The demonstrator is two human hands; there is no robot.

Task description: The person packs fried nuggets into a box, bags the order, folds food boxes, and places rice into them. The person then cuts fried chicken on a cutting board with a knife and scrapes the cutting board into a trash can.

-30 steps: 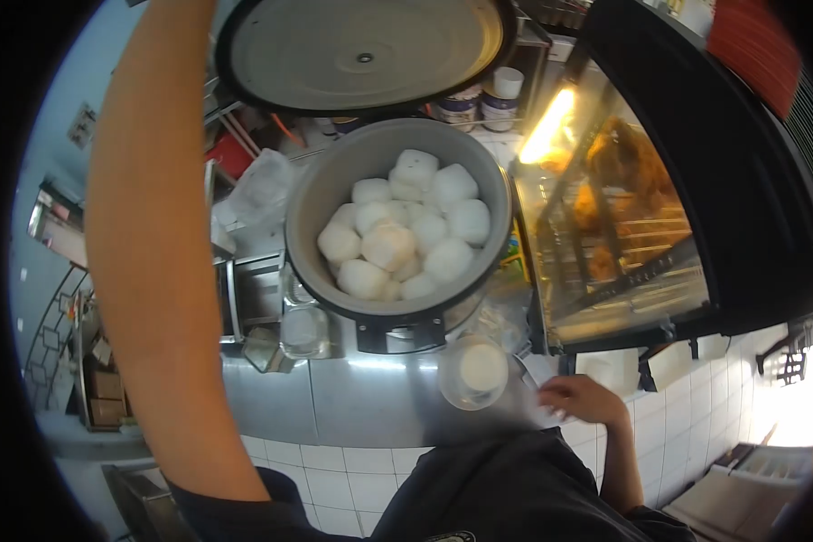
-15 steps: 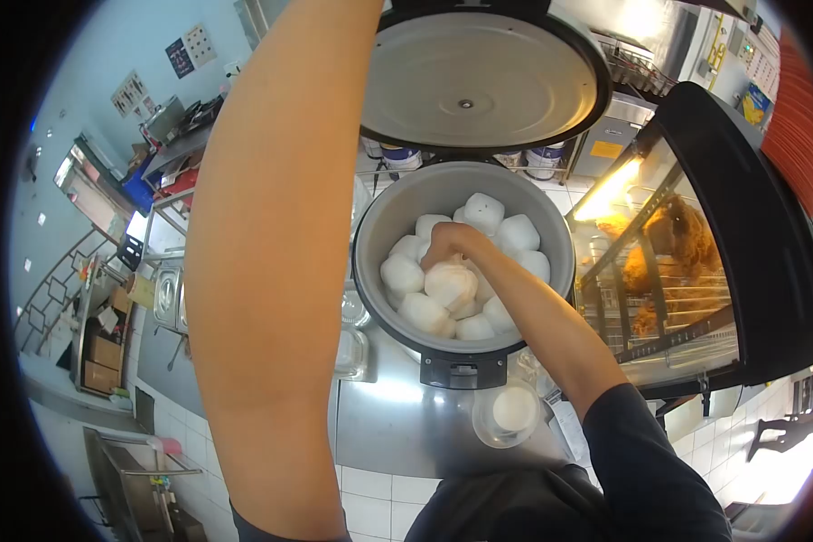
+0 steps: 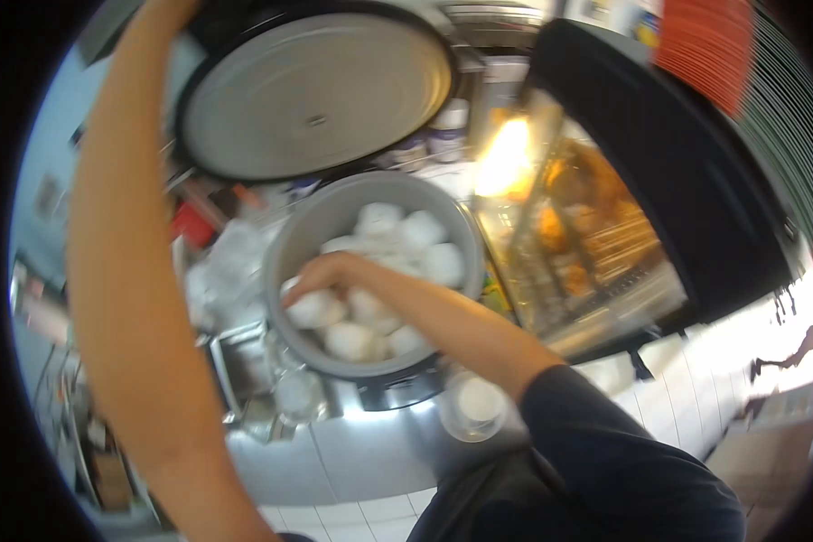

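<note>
A large round grey pot [image 3: 285,237] holds several white wrapped bundles [image 3: 379,219]. Inside it, my right hand [image 3: 325,271] has its fingers curled round a white bundle [image 3: 314,309] at the left side. The pot's wide lid [image 3: 316,99] stands raised behind it. My left arm stretches up along the left of the view; its hand lies at or beyond the top edge, near the lid, and its fingers do not show.
To the right stands a lit glass cabinet [image 3: 596,226] with browned food inside. A clear container [image 3: 474,406] with white contents sits before the pot. Plastic bags [image 3: 230,266] and metal trays [image 3: 244,361] lie at the left.
My right hand went from beside the counter into the pot, then shifted to a bundle at its left side. The view swung right, then back. My left arm stays raised.
</note>
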